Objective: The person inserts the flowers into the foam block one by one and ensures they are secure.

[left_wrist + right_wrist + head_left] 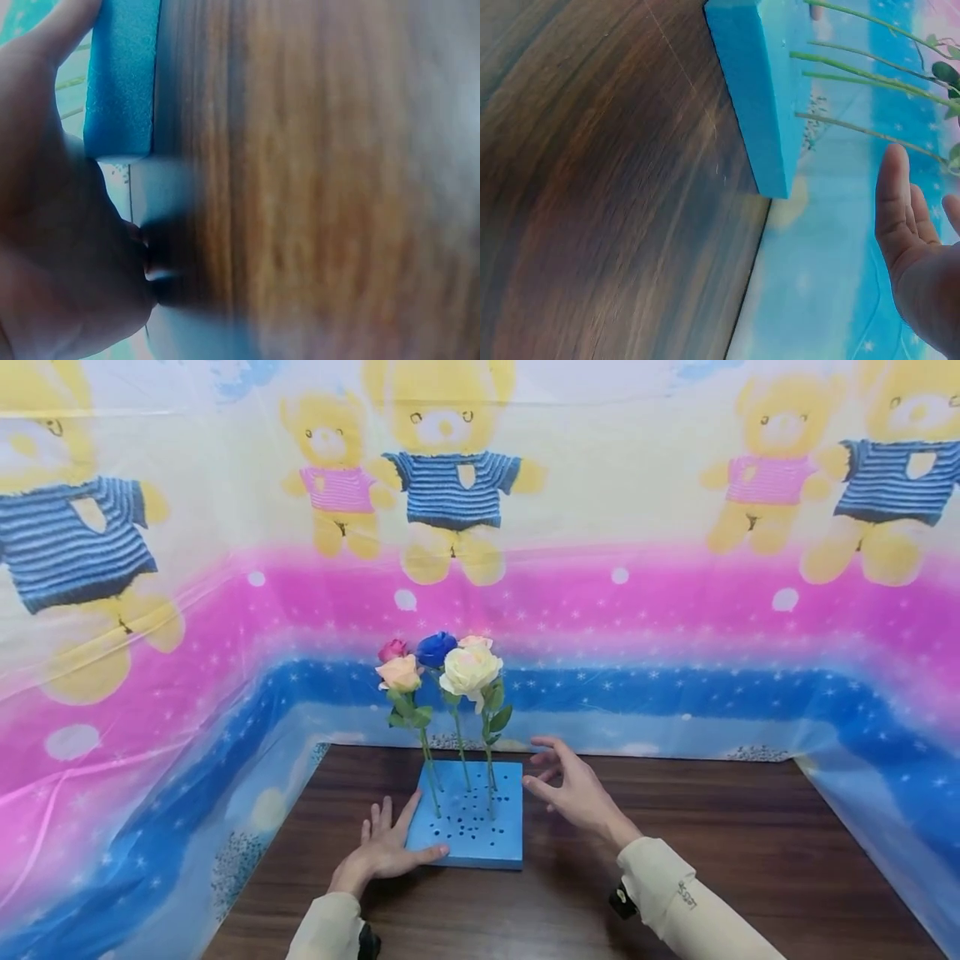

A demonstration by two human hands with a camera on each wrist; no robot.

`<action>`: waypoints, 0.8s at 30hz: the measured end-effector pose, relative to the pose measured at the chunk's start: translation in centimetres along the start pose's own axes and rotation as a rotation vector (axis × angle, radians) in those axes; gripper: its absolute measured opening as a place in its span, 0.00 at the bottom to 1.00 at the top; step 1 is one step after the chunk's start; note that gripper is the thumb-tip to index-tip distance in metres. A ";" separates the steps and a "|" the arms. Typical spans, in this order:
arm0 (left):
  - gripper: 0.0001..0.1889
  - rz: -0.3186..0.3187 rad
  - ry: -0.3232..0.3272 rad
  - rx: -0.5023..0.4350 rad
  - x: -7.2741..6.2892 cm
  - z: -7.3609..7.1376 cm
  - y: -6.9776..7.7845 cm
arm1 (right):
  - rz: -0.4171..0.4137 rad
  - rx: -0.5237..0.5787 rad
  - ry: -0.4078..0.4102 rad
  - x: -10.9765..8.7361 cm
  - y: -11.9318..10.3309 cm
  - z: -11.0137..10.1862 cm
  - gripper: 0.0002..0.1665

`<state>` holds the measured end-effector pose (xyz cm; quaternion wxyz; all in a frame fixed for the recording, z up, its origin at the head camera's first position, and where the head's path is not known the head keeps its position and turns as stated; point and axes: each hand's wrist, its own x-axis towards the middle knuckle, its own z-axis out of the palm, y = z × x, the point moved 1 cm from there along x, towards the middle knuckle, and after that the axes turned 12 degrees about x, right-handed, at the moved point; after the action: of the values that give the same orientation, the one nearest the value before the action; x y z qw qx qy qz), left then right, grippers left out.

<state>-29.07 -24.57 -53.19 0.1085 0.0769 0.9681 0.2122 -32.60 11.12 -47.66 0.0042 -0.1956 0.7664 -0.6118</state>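
Several artificial roses stand upright in a light blue foam block pierced with many small holes. Among them are a magenta rose, a peach rose, a blue rose and a cream rose; a pale pink one is partly hidden behind the cream one. My left hand rests at the block's left side, fingers spread, thumb over its front-left part. To the right of the block, my right hand hovers with loosely bent fingers and holds nothing. In the right wrist view, green stems rise from the block.
The block sits on a dark wood-grain table, towards its back edge. A printed cloth with teddy bears hangs behind the table and along both sides.
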 end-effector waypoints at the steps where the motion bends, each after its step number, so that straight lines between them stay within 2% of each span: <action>1: 0.66 0.003 0.001 -0.007 0.1 -0.1 0.0 | -0.016 -0.013 0.007 -0.1 0.0 -0.2 0.40; 7: 0.66 0.007 -0.014 -0.023 0.1 -0.5 -0.6 | -0.107 -0.138 0.040 -1.1 -0.5 -1.2 0.37; 17: 0.65 0.012 -0.003 0.018 0.7 -1.4 -1.5 | -0.143 -0.207 0.117 -3.0 -1.9 -4.2 0.36; 20: 0.63 0.021 0.041 0.009 0.7 -2.0 -1.5 | -0.157 -0.260 0.138 -4.0 -1.6 -5.9 0.38; 24: 0.59 0.024 0.161 0.051 -0.1 -3.0 -0.9 | -0.160 -0.320 0.154 -5.6 -1.1 -8.4 0.40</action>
<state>-29.78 -26.62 -50.90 0.0256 0.0738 0.9778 0.1943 -29.16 20.52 -45.80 -0.1341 -0.2066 0.8340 -0.4938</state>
